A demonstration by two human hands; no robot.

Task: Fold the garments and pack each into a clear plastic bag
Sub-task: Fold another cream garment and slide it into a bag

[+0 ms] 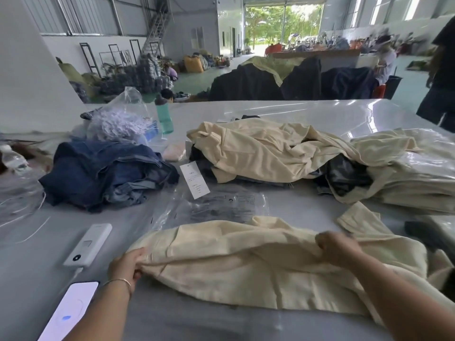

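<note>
Garment warehouse, probably: metal walls (98,16), clothing heaps (246,82).

There is one view only, from a wide-angle camera on the person's head, so no second view shares any of the scene. It looks forward and down over a grey table (307,112), close to the two forearms that reach in from the bottom edge. The near table fills the lower half; the far hall shows small above it, its lines bent by the lens
</note>
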